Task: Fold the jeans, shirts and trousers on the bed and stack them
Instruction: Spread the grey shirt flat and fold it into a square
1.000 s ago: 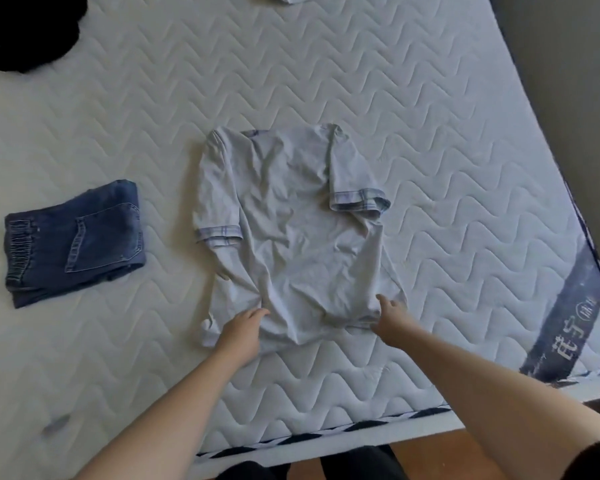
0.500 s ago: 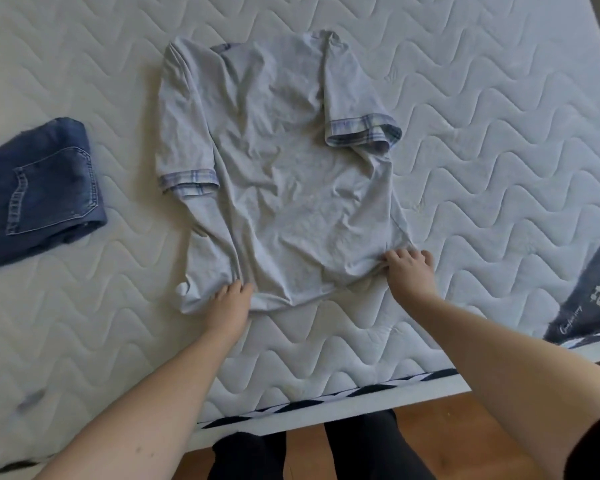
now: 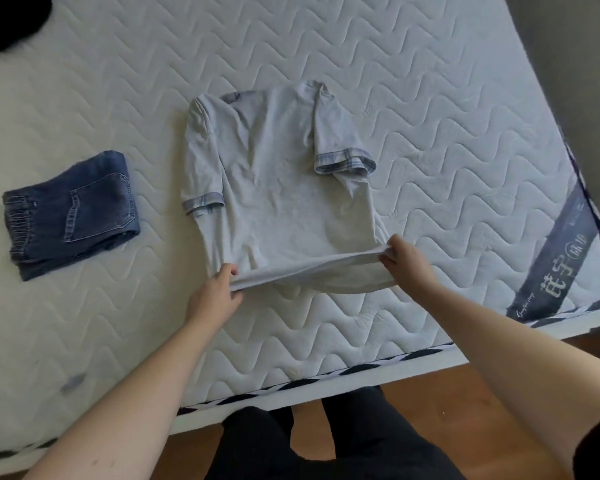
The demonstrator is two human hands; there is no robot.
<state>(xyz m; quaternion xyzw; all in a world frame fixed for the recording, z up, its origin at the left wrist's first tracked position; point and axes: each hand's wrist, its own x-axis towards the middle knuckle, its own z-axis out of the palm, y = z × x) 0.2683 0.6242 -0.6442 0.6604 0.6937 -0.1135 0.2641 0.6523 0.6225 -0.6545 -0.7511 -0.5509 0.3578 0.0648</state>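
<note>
With both sleeves laid inward, the pale grey shirt [image 3: 278, 188] lies face-down mid-mattress [image 3: 430, 98], hem raised for the crosswise fold.
Left hand [image 3: 215, 296] and right hand [image 3: 407, 259] each pinch a hem corner, fingers curled on cloth, keeping the edge taut. Folded jeans [image 3: 70, 213] sit well apart to the left, likely the stack's base.
</note>
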